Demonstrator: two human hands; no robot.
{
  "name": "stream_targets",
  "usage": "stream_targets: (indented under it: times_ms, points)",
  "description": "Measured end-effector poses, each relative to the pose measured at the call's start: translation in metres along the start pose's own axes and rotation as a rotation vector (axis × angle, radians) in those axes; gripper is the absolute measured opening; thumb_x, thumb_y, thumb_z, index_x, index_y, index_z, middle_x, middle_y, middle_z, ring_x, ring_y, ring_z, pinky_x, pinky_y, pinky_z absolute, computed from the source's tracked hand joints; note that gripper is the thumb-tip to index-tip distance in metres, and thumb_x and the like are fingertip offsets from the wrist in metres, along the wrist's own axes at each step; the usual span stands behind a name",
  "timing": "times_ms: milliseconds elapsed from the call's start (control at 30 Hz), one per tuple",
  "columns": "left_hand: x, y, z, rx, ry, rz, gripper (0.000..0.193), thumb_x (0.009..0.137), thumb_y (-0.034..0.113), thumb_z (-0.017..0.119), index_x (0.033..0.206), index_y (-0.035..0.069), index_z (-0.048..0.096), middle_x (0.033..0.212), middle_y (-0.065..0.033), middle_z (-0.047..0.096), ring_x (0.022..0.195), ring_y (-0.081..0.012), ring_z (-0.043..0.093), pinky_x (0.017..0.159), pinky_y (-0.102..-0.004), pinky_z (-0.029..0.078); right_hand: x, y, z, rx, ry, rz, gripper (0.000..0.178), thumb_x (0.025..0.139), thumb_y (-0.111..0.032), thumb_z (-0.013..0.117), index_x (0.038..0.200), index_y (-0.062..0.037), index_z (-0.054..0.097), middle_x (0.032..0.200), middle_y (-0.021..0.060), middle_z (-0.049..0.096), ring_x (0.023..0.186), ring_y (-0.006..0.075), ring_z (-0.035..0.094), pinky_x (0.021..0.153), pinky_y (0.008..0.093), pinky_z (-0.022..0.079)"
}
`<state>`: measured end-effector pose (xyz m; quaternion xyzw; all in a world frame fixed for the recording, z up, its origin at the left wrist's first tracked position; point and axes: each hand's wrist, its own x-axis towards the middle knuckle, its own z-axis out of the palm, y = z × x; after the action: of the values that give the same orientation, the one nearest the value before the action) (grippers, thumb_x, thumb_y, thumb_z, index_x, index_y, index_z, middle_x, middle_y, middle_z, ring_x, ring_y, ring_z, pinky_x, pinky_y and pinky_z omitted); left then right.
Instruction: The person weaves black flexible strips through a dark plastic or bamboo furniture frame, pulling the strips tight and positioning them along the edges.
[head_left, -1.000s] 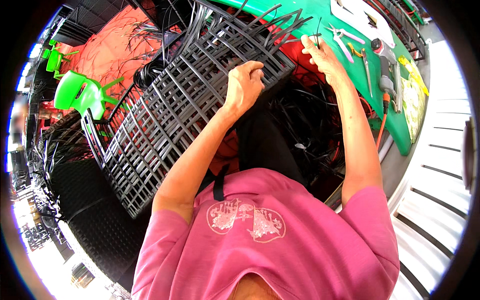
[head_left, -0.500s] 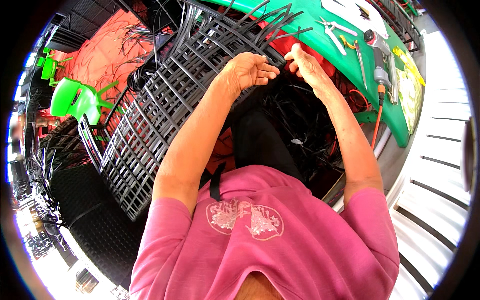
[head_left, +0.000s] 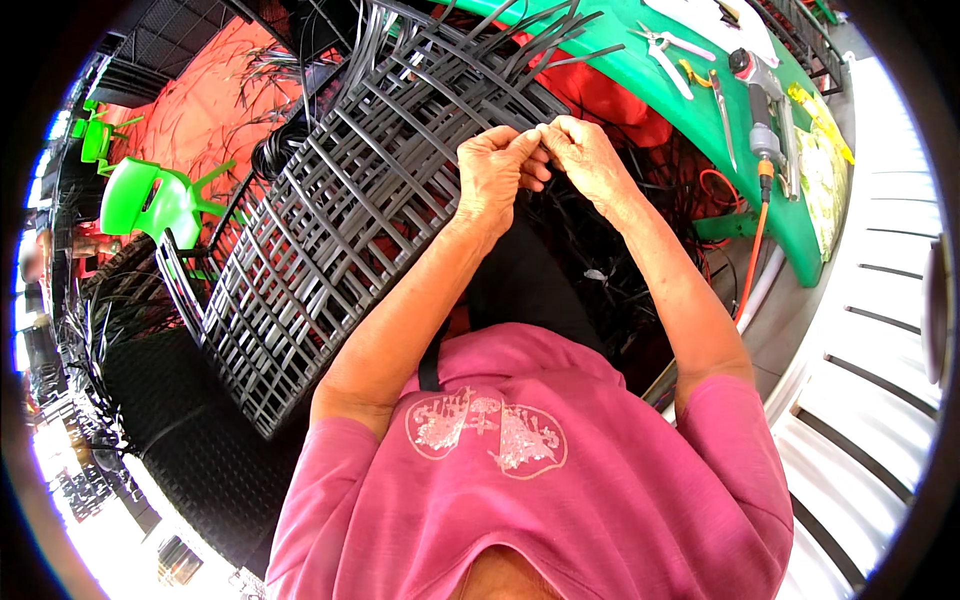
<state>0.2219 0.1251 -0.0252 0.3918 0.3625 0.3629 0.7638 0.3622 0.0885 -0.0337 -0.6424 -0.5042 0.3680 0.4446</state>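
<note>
Left hand and right hand meet at the right edge of the black lattice, fingertips pinched, contents indiscernible; loose strips litter the gap to one green table.

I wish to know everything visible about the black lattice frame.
The black lattice frame slants from lower left to upper right. Crossing, plastic-looking bands leave gaps, red showing through. It looks unfinished: loose strip ends bristle from its upper end. The left hand and right hand meet near its right end; contact with it is unclear.
</note>
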Motion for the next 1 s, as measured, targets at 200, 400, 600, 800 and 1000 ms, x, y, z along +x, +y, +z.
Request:
stream_targets:
  times_ms: [200,400,600,800,1000]
  points:
    - [-0.007,0.002,-0.014,-0.066,-0.026,-0.025,0.009,0.083,0.007,0.064,0.077,-0.001,0.062,0.069,-0.0083,0.063,0.052,-0.012,0.057,0.046,-0.023,0.046,-0.019,-0.032,-0.002,0.191,-0.098,0.174,0.02,0.087,-0.019,0.058,0.079,-0.0001,0.06,0.066,0.0009,0.056,0.058,0.0074,0.05,0.053,0.0231,0.042]
    - [-0.029,-0.012,-0.001,0.041,0.036,-0.113,0.009,0.081,0.006,0.065,0.081,-0.003,0.064,0.068,-0.0101,0.063,0.05,-0.0128,0.056,0.043,-0.0238,0.045,-0.025,-0.025,0.003,0.009,0.124,-0.081,0.017,0.08,-0.015,0.065,0.083,0.0015,0.065,0.07,0.0034,0.061,0.063,0.0103,0.056,0.058,0.0257,0.045]
    - [-0.043,-0.024,0.007,-0.013,0.027,-0.111,0.015,0.086,0.008,0.06,0.077,-0.003,0.062,0.065,-0.0081,0.062,0.05,-0.0127,0.057,0.044,-0.0234,0.046,-0.041,-0.03,0.014,0.109,0.081,0.058,0.016,0.081,-0.014,0.064,0.082,0.0019,0.066,0.062,0.0042,0.06,0.052,0.0054,0.051,0.047,0.0234,0.041]
    - [-0.047,-0.026,0.008,0.023,0.076,-0.137,0.017,0.087,0.012,0.059,0.076,-0.001,0.063,0.063,-0.0063,0.06,0.048,-0.0113,0.056,0.041,-0.023,0.045,-0.059,-0.029,0.02,0.19,0.123,0.062,0.015,0.082,-0.009,0.063,0.088,0.0045,0.065,0.065,0.004,0.06,0.054,0.0051,0.05,0.047,0.0223,0.041]
    - [-0.046,-0.032,0.01,0.106,0.04,-0.123,0.016,0.086,0.009,0.058,0.077,-0.001,0.065,0.064,-0.0057,0.061,0.048,-0.0103,0.055,0.042,-0.0234,0.046,-0.056,-0.018,0.023,0.116,0.127,0.104,0.011,0.081,-0.005,0.062,0.087,0.0042,0.063,0.066,0.0048,0.06,0.059,0.0068,0.052,0.052,0.0244,0.044]
